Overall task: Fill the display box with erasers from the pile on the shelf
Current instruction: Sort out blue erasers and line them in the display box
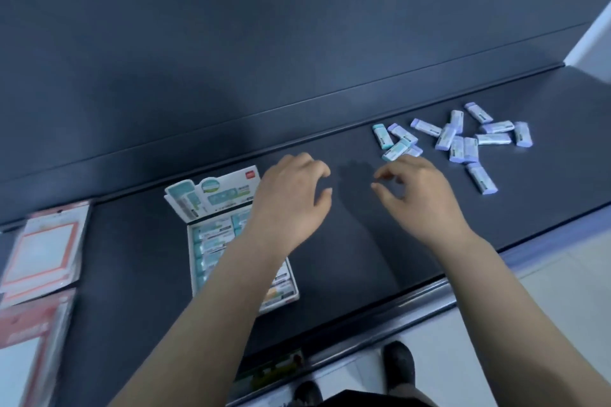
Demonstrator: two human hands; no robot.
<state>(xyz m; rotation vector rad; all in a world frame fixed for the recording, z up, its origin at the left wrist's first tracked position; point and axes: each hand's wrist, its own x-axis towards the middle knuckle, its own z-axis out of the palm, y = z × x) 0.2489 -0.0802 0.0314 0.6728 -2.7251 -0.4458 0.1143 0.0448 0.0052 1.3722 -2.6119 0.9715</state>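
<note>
Both hands empty above the dark shelf (347,241): left hand (291,198) with fingers loosely curled, hovering over the far right corner of the display box (198,261); right hand (420,195) just beside, fingers relaxed and spread, gripping nothing. Display box near the shelf's middle, lid flap up at the far end, rows of teal erasers inside. Pile of erasers (459,139) scattered toward the shelf's right end, close to the back edge. Red-bordered packets (43,251) at the left end.
</note>
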